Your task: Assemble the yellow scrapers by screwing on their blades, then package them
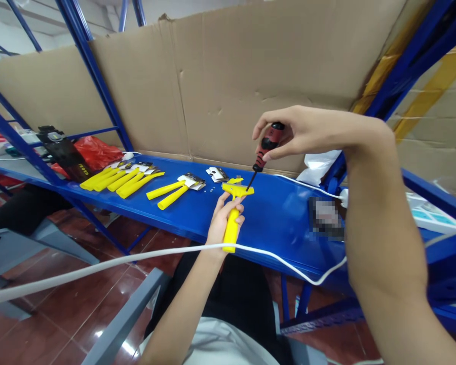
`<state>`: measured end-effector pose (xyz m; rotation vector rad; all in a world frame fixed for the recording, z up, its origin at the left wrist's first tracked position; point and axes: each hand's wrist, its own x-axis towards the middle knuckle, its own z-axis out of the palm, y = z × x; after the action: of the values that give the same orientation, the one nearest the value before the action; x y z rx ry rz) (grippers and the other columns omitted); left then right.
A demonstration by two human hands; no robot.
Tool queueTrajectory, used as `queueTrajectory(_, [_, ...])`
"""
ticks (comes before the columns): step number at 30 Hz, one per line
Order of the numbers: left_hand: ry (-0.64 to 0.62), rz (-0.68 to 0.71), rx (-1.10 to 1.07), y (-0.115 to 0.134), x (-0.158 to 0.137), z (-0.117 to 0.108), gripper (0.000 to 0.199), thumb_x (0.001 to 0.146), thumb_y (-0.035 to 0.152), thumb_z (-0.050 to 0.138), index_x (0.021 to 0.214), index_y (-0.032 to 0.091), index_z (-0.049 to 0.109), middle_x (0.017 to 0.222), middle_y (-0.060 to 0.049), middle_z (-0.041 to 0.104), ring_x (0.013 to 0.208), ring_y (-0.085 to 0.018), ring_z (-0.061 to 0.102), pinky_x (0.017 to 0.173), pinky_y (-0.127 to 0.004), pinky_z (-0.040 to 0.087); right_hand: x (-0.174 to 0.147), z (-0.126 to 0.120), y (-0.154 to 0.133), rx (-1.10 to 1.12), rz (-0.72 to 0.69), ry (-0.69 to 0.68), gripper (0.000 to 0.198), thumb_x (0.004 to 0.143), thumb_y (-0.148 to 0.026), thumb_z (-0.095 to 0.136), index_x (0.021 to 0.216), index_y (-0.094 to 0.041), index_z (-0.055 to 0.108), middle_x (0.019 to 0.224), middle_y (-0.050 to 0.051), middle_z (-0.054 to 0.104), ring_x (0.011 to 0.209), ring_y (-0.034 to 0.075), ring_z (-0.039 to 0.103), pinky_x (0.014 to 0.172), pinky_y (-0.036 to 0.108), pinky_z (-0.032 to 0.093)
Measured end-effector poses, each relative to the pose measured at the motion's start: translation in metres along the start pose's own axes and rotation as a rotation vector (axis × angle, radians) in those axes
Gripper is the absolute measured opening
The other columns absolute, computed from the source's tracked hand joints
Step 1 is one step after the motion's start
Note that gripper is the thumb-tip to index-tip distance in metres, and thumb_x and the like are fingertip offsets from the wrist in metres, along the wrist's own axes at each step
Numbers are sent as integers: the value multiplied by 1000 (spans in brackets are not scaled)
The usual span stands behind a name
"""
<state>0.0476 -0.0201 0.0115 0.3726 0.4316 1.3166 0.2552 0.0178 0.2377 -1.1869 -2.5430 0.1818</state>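
Left hand [223, 219] closed around the handle of a yellow scraper [233, 213], held upright over the front edge of the blue worktop [281, 218] so the head faces up and is open to the tool from above

Right hand [296, 133] pinches the red-and-black screwdriver [265, 148] at the top of its grip with the fingertips, shaft angled down-left, tip touching or just at the scraper head; exact contact point too small to tell. Fingertip hold at the cap suits spinning the driver rather than levering it

Two more yellow scrapers [171, 192] lie just left of the held one, apart from a tighter row of scrapers [117, 178] farther left: looks like separate groups. Small metal blade pieces [217, 174] lie just behind the held scraper, within reach

White cable [137, 257] runs across in front of the worktop, passing under the left hand. Cardboard sheet [228, 76] backs the worktop. Red plastic bag [97, 151] at far left
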Motion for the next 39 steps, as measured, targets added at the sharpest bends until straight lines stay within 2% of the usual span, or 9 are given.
queueTrajectory(3, [-18,7,16,-1,1,-1,50,97,2,76,139,25,59,140,-16,74,73,-5,69,52,-10,46,2,1,0,-60,57,41,66,75,-86,90,120,-38,82,107,3,82,105,35,73,79,46,52])
queueTrajectory(7, [0,-1,10,-2,2,-1,50,96,1,76,138,25,61,140,-16,74,72,-5,68,52,-9,44,3,1,1,-47,56,2,67,73,-85,91,125,-43,82,111,2,84,107,36,74,78,47,54])
queueTrajectory(12, [11,-12,-10,-1,1,-1,50,97,2,74,138,26,58,143,-14,71,72,-5,68,52,-11,45,0,-1,-2,-12,-33,-46,54,81,-78,88,117,-37,83,113,4,83,103,33,73,82,48,54])
queueTrajectory(15, [9,-16,-14,-1,2,0,49,97,1,73,136,26,58,142,-14,72,71,-5,68,50,-11,44,1,0,-4,-50,25,-7,56,81,-81,88,115,-36,82,104,4,82,96,32,72,78,48,51])
queueTrajectory(18, [14,-16,-14,0,1,2,45,99,0,70,135,24,58,139,-15,72,71,-5,68,50,-11,44,0,2,-5,-13,68,-15,58,79,-82,90,118,-40,81,106,1,85,105,35,73,83,51,54])
queueTrajectory(22, [31,-20,-26,1,0,4,43,100,-1,67,134,24,57,138,-14,73,70,-4,67,50,-11,44,-2,2,-8,79,24,-75,50,81,-78,90,117,-44,79,120,-1,87,116,38,74,94,56,58])
queueTrajectory(28, [-9,-24,-20,0,1,0,45,99,1,72,136,24,59,140,-14,72,73,-5,68,51,-11,45,3,5,-6,-53,88,32,60,77,-86,89,115,-41,81,109,1,85,108,37,73,83,51,53])
queueTrajectory(34, [16,-18,-21,-1,2,1,43,101,-1,68,137,21,57,134,-17,73,70,-5,67,51,-11,44,6,8,5,78,-42,-60,52,86,-72,89,119,-34,78,118,4,86,106,34,77,86,49,57])
queueTrajectory(39, [27,-28,-47,0,3,0,46,99,-1,70,136,22,56,136,-17,73,70,-6,69,51,-12,43,10,11,8,116,-11,-4,52,78,-74,96,107,-34,81,97,2,85,102,35,78,82,47,57])
